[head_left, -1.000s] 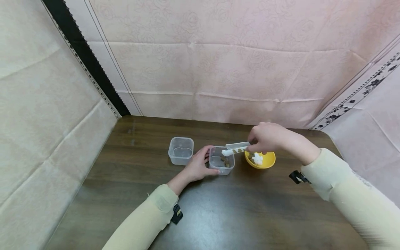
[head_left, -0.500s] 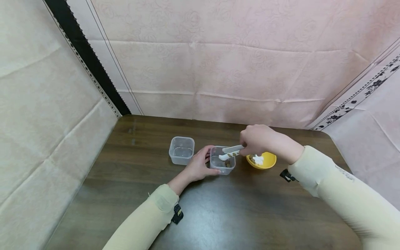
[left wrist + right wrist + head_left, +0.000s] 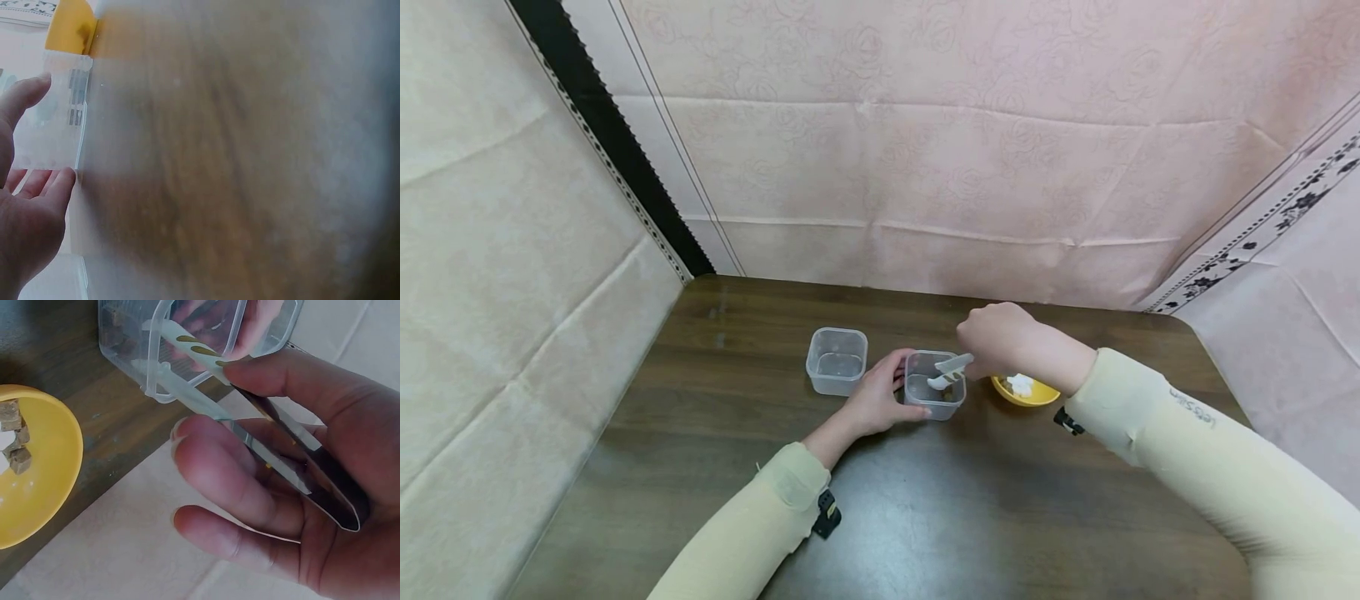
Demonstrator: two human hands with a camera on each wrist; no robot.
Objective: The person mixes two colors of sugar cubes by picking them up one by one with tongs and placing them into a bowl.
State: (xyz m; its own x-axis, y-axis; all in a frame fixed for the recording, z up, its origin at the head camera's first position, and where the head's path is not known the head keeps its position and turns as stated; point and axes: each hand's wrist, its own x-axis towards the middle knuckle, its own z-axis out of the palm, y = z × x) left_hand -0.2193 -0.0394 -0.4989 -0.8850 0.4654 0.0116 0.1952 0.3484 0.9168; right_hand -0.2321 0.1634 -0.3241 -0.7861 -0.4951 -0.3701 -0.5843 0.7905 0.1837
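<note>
My left hand (image 3: pixel 876 402) holds a clear plastic container (image 3: pixel 942 412), thumb on the near side and fingers on the far side. Pinched between thumb and fingers of my right hand (image 3: pixel 1006 340) are small tongs (image 3: pixel 194 353) with pale, patterned tips and a metal spring end. Their tips reach into the held container and stand apart, with nothing visible between them. Brown cubes (image 3: pixel 119 334) lie inside that container. Partly under my right hand, a yellow bowl (image 3: pixel 1032 397) contains several brown cubes (image 3: pixel 20 461) and white pieces (image 3: pixel 1019 384).
Left of my left hand stands a second clear container (image 3: pixel 835 387), with nothing visible in it. All of these are on a dark wooden table (image 3: pixel 880 517). Pale patterned cloth (image 3: pixel 880 183) hangs behind the table and at both sides.
My right hand has moved left with the tongs, from over the bowl toward the held container. The tongs' tips have dipped into it. My left hand stays in place.
</note>
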